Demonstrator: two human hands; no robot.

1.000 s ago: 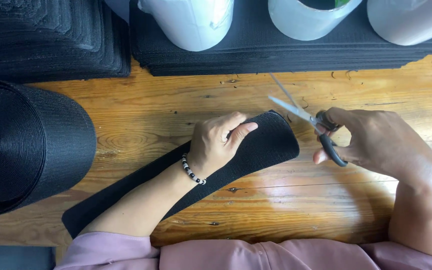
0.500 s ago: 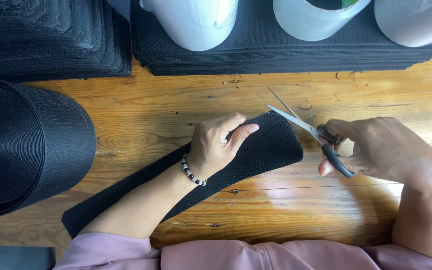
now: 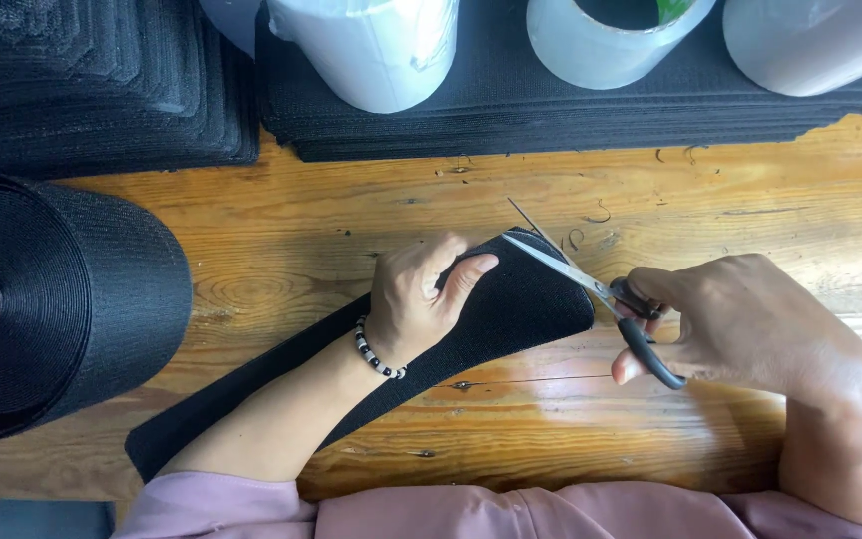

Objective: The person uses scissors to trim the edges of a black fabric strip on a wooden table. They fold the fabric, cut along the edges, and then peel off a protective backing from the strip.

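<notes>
A long black fabric strip (image 3: pixel 511 314) lies slantwise on the wooden table (image 3: pixel 281 230), its rounded end toward the right. My left hand (image 3: pixel 416 299), with a bead bracelet at the wrist, presses flat on the strip near that end. My right hand (image 3: pixel 740 324) grips black-handled scissors (image 3: pixel 591 284). Their blades are spread apart, with the tips at the strip's upper edge just right of my left fingertips.
A big roll of black webbing (image 3: pixel 47 299) stands at the left. Stacks of black fabric sheets (image 3: pixel 571 110) line the far edge, with white rolls (image 3: pixel 371 45) standing on them. Small black thread scraps lie on the wood near the scissors.
My right hand has brought the scissors leftward until the blades reach the strip's upper edge. My left hand stays put on the strip.
</notes>
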